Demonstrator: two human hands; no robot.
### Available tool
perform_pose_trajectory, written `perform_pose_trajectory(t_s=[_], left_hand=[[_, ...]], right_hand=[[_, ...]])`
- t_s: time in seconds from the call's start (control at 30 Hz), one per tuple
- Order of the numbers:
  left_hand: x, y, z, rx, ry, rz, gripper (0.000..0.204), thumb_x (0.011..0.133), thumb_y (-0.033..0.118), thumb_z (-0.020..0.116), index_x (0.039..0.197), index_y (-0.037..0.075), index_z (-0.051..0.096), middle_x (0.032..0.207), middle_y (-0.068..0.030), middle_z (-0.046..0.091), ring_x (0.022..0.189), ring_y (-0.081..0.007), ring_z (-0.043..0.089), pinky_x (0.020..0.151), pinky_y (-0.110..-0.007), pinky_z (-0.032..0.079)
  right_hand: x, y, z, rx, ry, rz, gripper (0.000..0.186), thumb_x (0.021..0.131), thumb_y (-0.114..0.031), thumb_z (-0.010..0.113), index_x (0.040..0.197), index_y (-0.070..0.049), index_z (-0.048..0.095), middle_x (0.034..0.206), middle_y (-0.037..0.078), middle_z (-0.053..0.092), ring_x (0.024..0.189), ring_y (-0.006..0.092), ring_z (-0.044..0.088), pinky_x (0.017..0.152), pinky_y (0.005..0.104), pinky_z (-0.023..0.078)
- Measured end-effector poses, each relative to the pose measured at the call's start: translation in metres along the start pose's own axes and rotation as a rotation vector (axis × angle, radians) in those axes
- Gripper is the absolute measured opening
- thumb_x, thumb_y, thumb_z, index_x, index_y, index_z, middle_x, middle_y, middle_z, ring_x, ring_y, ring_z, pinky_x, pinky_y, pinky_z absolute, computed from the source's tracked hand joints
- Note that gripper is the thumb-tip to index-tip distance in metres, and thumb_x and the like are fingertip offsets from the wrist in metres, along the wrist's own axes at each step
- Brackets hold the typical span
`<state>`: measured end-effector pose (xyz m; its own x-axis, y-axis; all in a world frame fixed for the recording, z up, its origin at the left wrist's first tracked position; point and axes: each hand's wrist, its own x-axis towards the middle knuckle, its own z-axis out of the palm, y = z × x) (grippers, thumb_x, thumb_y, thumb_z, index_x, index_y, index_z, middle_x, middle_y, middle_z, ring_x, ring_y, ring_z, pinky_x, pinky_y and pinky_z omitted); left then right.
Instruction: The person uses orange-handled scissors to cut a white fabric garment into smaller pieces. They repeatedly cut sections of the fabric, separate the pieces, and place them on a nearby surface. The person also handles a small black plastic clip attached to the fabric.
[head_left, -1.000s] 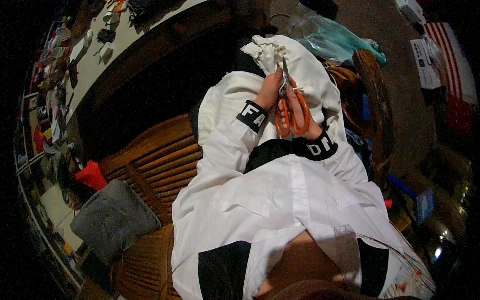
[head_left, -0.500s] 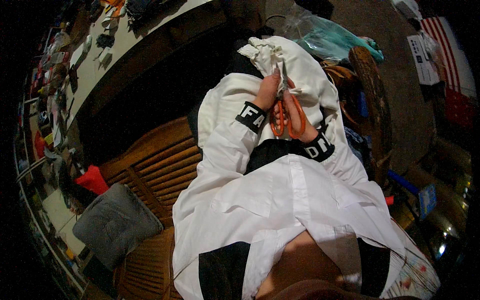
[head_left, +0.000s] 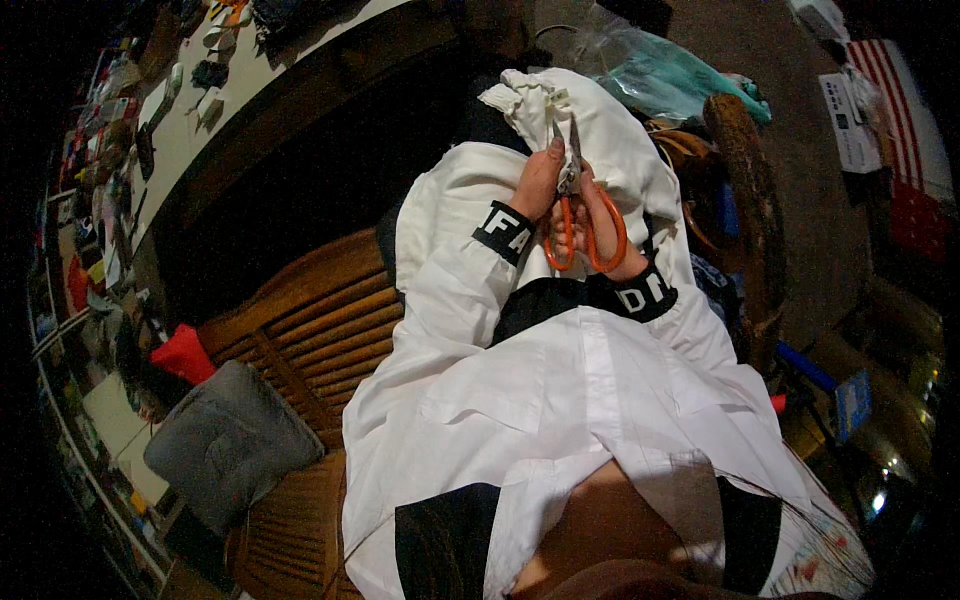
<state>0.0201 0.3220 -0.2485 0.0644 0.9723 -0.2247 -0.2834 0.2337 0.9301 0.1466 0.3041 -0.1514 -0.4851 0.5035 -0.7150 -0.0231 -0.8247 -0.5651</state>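
A pair of scissors (head_left: 566, 212) with orange loop handles points away from me over my lap, its metal blades spread apart. My right hand (head_left: 603, 225) is closed around the handles, with some fingers showing between the loops. Beside the blades, my left hand (head_left: 538, 182) is closed, thumb uppermost, and appears to pinch a fold of white cloth (head_left: 615, 125). That cloth drapes over my lap and knees, with a gathered, crumpled end at its far side. The left fingertips are mostly hidden.
A slatted wooden bench (head_left: 320, 310) holds a grey cushion (head_left: 230, 440) on my left. A cluttered pale tabletop (head_left: 185, 130) lies at the far left. A wooden armrest (head_left: 745, 190) stands on my right, near a teal plastic bag (head_left: 670, 80).
The scissors have opened: their blades are wider apart and the right handle loop has swung outward to the right with my right hand. My left hand stays almost in place.
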Motion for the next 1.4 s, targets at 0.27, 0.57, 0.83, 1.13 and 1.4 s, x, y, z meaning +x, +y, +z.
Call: perform_pose_trajectory(t_s=[0.27,0.57,0.83,1.13,1.4], left_hand=[[-0.008,0.021,0.007,0.185,0.091,0.056,0.063,0.096,0.052,0.032,0.081,-0.002,0.060,0.074,-0.0067,0.059,0.067,-0.0165,0.052,0.063,-0.033,0.044],[-0.002,0.005,0.007,0.047,0.082,0.122,0.068,0.096,0.055,0.028,0.080,-0.002,0.062,0.071,-0.0074,0.061,0.066,-0.0175,0.055,0.062,-0.031,0.044],[-0.003,0.022,0.008,-0.235,0.151,0.002,0.065,0.093,0.060,0.031,0.078,0.004,0.060,0.068,-0.0023,0.059,0.058,-0.0121,0.053,0.055,-0.026,0.043],[0.008,-0.003,0.003,-0.029,0.153,0.032,0.061,0.098,0.051,0.027,0.079,0.004,0.060,0.071,-0.0051,0.062,0.060,-0.0138,0.056,0.060,-0.029,0.047],[-0.006,0.022,0.014,0.158,0.153,0.068,0.071,0.095,0.057,0.025,0.077,-0.002,0.061,0.070,-0.0094,0.061,0.066,-0.0184,0.056,0.064,-0.032,0.044]], right_hand=[[-0.002,-0.010,-0.003,0.018,0.012,-0.019,0.072,0.083,-0.072,0.037,0.074,-0.003,0.054,0.064,0.004,0.050,0.048,0.0147,0.046,0.045,0.0244,0.041],[-0.002,0.000,-0.010,-0.135,-0.009,-0.070,0.055,0.089,-0.061,0.040,0.089,-0.008,0.052,0.065,0.000,0.048,0.045,0.0080,0.042,0.041,0.0211,0.039],[-0.011,0.009,-0.018,0.135,-0.194,0.037,0.054,0.092,-0.053,0.045,0.109,-0.002,0.050,0.095,0.007,0.053,0.078,0.0138,0.053,0.069,0.0271,0.047],[-0.015,0.006,-0.012,0.178,-0.298,-0.065,0.056,0.088,-0.059,0.046,0.100,-0.005,0.050,0.080,0.001,0.047,0.068,0.0120,0.047,0.062,0.0267,0.043],[-0.002,-0.003,-0.003,0.059,0.017,-0.024,0.055,0.085,-0.062,0.049,0.086,-0.008,0.047,0.065,-0.001,0.040,0.047,0.0082,0.038,0.041,0.0224,0.033]])
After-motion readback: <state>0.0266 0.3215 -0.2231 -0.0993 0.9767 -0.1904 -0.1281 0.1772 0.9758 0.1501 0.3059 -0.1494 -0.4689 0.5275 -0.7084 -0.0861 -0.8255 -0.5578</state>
